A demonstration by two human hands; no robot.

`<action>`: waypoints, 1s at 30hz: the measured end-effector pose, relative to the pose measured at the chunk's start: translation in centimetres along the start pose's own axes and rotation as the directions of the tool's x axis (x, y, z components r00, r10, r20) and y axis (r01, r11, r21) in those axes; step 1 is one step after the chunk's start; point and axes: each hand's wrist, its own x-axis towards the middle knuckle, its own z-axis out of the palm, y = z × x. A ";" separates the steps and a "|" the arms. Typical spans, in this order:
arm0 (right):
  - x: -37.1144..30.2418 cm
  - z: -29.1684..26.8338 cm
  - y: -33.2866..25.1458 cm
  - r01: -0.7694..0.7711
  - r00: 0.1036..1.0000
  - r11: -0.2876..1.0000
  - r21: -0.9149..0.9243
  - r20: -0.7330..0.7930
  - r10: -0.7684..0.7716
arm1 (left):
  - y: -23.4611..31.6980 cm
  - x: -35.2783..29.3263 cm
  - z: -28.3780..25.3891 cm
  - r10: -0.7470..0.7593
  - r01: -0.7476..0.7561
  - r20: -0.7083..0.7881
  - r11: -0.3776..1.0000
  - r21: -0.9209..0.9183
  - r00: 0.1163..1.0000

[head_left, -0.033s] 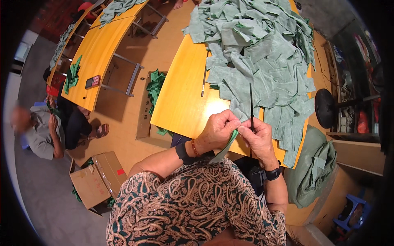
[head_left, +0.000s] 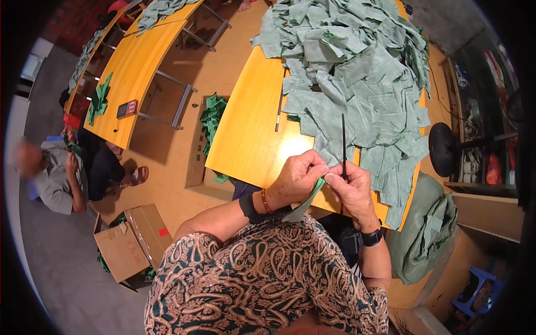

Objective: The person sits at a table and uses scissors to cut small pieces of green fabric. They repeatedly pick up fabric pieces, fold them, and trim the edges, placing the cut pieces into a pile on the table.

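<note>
Both hands meet just beyond the near edge of the yellow table. My left hand (head_left: 295, 180) is closed, thumb and fingertips pinching a green fabric piece (head_left: 306, 204) that hangs down toward my lap. My right hand (head_left: 356, 192) is closed too, its fingertips against the left ones at the fabric's edge. A thin black stick (head_left: 344, 137) stands up through its fingers, pointing away from me. What the right fingertips pinch is mostly hidden. Beyond my hands, a large heap of pale green fabric pieces (head_left: 363, 106) covers much of the table (head_left: 245, 123).
A thin brush-like stick (head_left: 278, 111) lies left of the heap. Cardboard boxes (head_left: 127, 251) with green cloth stand at left. A seated person (head_left: 61, 167) handles green cloth by another table (head_left: 148, 56). At right are a green sack (head_left: 421, 234), a black round object (head_left: 443, 149) and shelves.
</note>
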 end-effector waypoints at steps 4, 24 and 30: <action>-0.2 0.0 0.6 -0.080 0.996 0.982 0.170 0.059 0.071 | 0.1 -0.2 -0.6 0.168 -0.172 0.039 0.977 0.128 0.985; -0.6 0.5 0.7 0.056 0.997 0.998 -0.027 -0.042 -0.057 | -0.9 0.8 0.0 -0.105 0.104 0.038 0.751 -0.652 0.994; -1.7 -1.8 2.0 0.019 0.995 0.999 0.030 0.094 -0.022 | -1.4 1.6 -3.4 -0.130 0.157 0.092 0.690 -0.707 0.987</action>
